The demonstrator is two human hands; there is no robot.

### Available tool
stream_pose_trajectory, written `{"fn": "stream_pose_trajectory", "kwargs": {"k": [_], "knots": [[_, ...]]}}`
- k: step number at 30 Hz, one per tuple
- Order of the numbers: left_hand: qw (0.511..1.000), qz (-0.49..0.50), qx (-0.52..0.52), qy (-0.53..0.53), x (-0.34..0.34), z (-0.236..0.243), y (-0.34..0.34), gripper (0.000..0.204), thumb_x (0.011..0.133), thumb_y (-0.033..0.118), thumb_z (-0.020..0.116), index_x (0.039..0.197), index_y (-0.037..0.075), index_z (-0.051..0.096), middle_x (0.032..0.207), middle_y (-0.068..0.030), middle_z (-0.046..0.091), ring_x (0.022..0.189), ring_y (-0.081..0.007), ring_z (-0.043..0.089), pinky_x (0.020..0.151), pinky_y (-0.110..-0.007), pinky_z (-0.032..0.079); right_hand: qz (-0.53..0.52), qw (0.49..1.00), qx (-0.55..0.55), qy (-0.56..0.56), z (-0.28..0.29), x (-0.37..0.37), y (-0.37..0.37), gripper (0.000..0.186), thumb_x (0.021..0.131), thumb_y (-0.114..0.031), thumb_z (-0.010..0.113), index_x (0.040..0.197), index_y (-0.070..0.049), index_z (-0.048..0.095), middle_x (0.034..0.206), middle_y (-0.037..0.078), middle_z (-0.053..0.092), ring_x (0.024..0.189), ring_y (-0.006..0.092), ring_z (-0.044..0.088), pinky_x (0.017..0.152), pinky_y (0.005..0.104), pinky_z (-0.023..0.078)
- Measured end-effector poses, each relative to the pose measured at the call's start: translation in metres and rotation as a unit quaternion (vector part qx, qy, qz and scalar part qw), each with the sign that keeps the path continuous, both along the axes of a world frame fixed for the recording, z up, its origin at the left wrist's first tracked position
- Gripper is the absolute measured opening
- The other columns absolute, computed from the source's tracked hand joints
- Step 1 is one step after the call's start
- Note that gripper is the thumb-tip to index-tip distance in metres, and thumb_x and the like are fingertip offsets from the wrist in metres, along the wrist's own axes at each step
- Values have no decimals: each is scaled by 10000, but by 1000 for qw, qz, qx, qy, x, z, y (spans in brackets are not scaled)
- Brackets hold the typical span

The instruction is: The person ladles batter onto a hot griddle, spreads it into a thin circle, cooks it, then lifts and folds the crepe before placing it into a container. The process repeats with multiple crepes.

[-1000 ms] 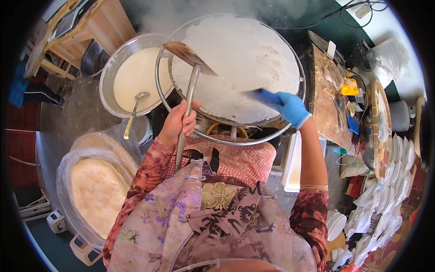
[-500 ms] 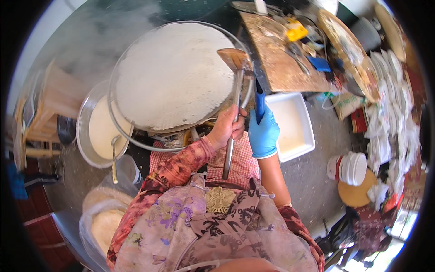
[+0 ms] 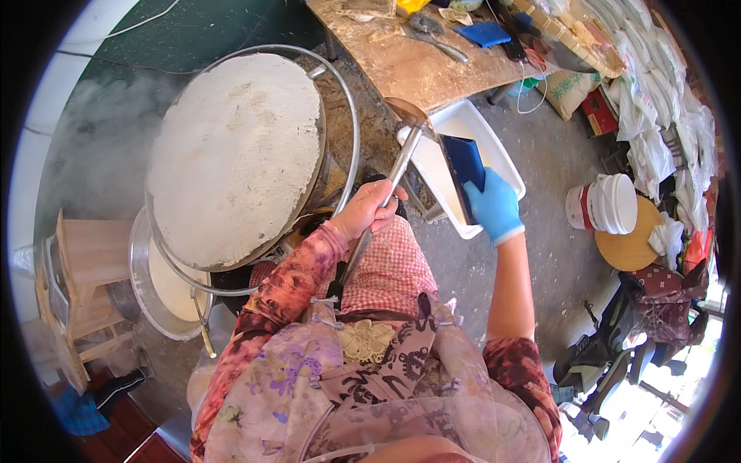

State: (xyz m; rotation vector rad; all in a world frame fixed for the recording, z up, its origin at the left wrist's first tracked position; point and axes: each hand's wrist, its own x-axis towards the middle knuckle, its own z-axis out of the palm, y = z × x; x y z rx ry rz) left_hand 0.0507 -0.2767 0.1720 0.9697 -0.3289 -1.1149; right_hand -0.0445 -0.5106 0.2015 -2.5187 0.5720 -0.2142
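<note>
My left hand (image 3: 367,208), bare, is wrapped round the metal handle of a long tool (image 3: 401,160) with a brown curved head, which reaches to the near edge of the white tub (image 3: 515,170). My right hand (image 3: 494,204), in a blue glove, grips a flat dark blue scraper (image 3: 461,158) tilted over that tub. Pale liquid shows inside the tub, partly hidden by the scraper. To the left of both hands, a whitish layer of batter (image 3: 231,154) covers the round griddle, with rough, browner patches on it. A metal ring (image 3: 357,147) surrounds the griddle.
A metal bowl (image 3: 139,282) of batter with a ladle (image 3: 204,324) stands left, near a wooden rack (image 3: 96,255). Steam drifts at far left. A wooden table (image 3: 409,69) with tools stands ahead. White buckets (image 3: 606,203) and stacked white sacks (image 3: 656,100) are right.
Both hands have shifted away from the griddle toward the tub. My right hand has moved right, bringing the scraper over the tub. The view has turned right, so the griddle sits further left.
</note>
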Motion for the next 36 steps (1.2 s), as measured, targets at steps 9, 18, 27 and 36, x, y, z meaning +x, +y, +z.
{"fn": "stream_pose_trajectory", "kwargs": {"k": [9,18,27,36], "knots": [[995,-23,78,61,16,-21,-35,454,942,439,328,997,21,496,521,72,328,377,-38,316,365,-193,293,-109,958,72,253,-157,61,-118,359,676,-240,654,915,27,635,884,220,637,829,330,626,740,374,489],[982,-52,161,82,17,-101,-84,315,930,314,403,1005,41,541,543,49,372,401,-61,346,356,-219,302,-74,977,192,56,-145,15,-116,452,711,-303,652,1022,23,606,937,179,649,847,289,629,758,349,476],[891,-40,382,-240,12,-178,-142,420,876,283,455,674,-69,565,543,-125,582,444,-245,581,453,-369,468,-89,963,252,24,-131,-43,-78,434,788,-173,610,1140,67,526,1026,130,609,867,188,548,807,316,441],[829,-224,422,-289,7,-176,-134,203,741,39,468,691,-60,638,654,-138,641,578,-245,631,540,-342,510,-203,863,461,-46,-130,-47,-116,456,819,-198,580,1177,73,499,1058,148,585,845,215,556,793,319,454]]}}
